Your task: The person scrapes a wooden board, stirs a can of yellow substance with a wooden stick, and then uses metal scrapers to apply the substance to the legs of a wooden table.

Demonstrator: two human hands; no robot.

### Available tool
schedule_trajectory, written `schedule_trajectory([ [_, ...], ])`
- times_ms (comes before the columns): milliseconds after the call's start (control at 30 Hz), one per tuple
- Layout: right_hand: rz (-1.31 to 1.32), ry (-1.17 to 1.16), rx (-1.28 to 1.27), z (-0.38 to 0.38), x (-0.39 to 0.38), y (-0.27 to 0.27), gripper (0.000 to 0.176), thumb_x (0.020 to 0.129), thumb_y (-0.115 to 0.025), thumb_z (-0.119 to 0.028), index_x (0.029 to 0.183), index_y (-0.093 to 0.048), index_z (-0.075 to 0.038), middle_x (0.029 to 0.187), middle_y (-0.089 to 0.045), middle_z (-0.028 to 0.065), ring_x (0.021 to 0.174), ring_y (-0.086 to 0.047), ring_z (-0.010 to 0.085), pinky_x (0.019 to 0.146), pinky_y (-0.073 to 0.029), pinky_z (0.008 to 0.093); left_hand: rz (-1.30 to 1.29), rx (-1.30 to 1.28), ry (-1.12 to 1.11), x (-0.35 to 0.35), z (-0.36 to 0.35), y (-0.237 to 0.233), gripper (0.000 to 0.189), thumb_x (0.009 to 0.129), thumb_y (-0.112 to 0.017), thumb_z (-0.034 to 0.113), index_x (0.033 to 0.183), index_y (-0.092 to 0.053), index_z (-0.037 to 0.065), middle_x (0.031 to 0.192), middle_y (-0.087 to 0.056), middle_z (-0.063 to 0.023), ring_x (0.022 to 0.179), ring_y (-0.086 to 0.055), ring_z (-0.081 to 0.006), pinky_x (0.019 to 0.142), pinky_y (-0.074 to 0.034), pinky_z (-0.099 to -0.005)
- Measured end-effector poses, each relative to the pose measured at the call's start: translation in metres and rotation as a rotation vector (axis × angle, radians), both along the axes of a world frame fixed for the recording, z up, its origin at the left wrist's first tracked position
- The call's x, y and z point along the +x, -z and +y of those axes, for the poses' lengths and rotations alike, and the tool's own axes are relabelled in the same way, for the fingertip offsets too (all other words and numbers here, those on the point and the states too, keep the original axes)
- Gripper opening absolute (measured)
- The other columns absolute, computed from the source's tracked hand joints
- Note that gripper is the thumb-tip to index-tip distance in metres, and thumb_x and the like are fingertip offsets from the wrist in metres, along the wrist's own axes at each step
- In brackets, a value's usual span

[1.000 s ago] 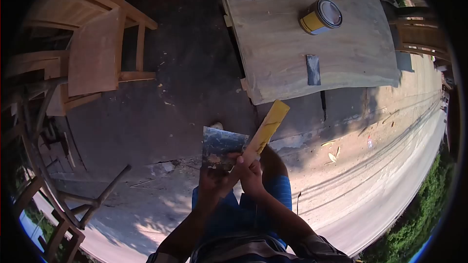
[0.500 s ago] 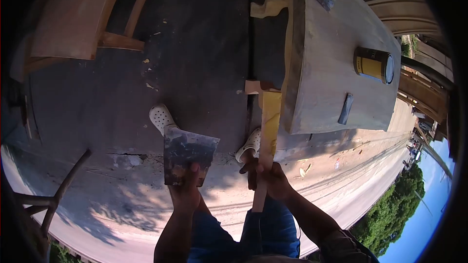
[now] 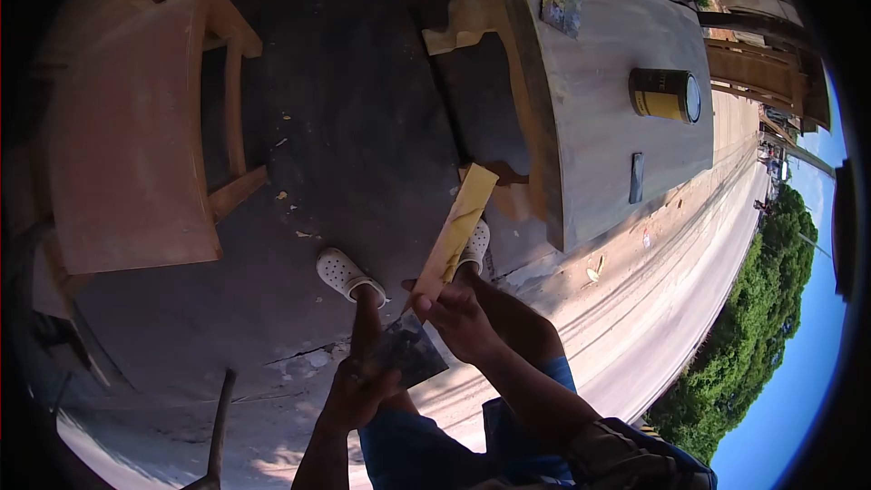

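Observation:
A dark, stained flat plate [image 3: 413, 356] is gripped in my left hand [image 3: 361, 390], low in the view. My right hand [image 3: 458, 319] is closed round the lower part of a long wooden strip [image 3: 454, 238], whose upper end is coated with yellow. The strip slants up and to the right, its lower end close to or against the plate's upper edge; whether they touch I cannot tell. Beyond the strip, a wooden table [image 3: 581, 136] bears a can with a yellow and black label [image 3: 660, 94], a small dark block [image 3: 637, 178] and a paint-stained square plate [image 3: 561, 5].
A wooden chair or bench piece [image 3: 127, 145] stands at the left. A dark bent branch or pole [image 3: 220, 426] rises at the bottom left. My white clogs [image 3: 341, 272] are on the dark floor. A road [image 3: 717, 254] runs along the right.
The view has turned. My hands have come closer together, and the strip, upright before, now slants. The plate has dropped and tilted towards the strip's lower end.

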State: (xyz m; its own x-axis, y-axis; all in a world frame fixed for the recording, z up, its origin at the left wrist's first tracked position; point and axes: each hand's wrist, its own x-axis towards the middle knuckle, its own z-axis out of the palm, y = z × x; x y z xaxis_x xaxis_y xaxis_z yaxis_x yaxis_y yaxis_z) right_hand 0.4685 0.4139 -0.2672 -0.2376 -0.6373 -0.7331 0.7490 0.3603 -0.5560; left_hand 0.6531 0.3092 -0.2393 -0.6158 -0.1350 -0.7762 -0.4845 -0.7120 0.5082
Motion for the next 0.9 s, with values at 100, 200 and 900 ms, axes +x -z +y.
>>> schedule_trajectory([
  [100, 0.091, -0.035, -0.016, -0.003, -0.031, -0.02, 0.031, 0.093, -0.062, -0.025, 0.108, -0.064, 0.002, 0.1, -0.063, 0.006, 0.098, -0.057, 0.0136, 0.095, -0.042, 0.0314, -0.061, -0.169, 0.025, -0.038, -0.009, -0.015, 0.031, 0.081, -0.066, 0.021, 0.103, -0.062, -0.001, 0.086, -0.067, -0.0083, 0.081, -0.063, -0.0146, 0.073, -0.049, -0.0309],
  [200, 0.371, -0.079, -0.014, 0.012, -0.092, -0.03, 0.035, 0.089, -0.064, -0.018, 0.119, -0.058, -0.001, 0.102, -0.063, 0.0089, 0.099, -0.059, 0.0176, 0.089, -0.047, 0.0329, -0.041, -0.382, -0.014, -0.083, -0.018, -0.034, 0.021, 0.081, -0.066, 0.015, 0.093, -0.063, -0.002, 0.08, -0.066, -0.0068, 0.074, -0.062, -0.013, 0.067, -0.049, -0.0298],
  [900, 1.694, -0.228, 0.743, 0.095, -0.491, -0.073, 0.099, 0.062, -0.086, -0.03, 0.141, -0.03, -0.009, 0.132, -0.04, 0.0195, 0.122, -0.043, 0.0393, 0.098, -0.043, 0.0474, -0.18, -0.605, 0.059, -0.253, -0.076, -0.071, 0.04, 0.082, -0.068, 0.015, 0.113, -0.055, -0.005, 0.104, -0.062, -0.0079, 0.093, -0.06, -0.0164, 0.082, -0.048, -0.0285],
])
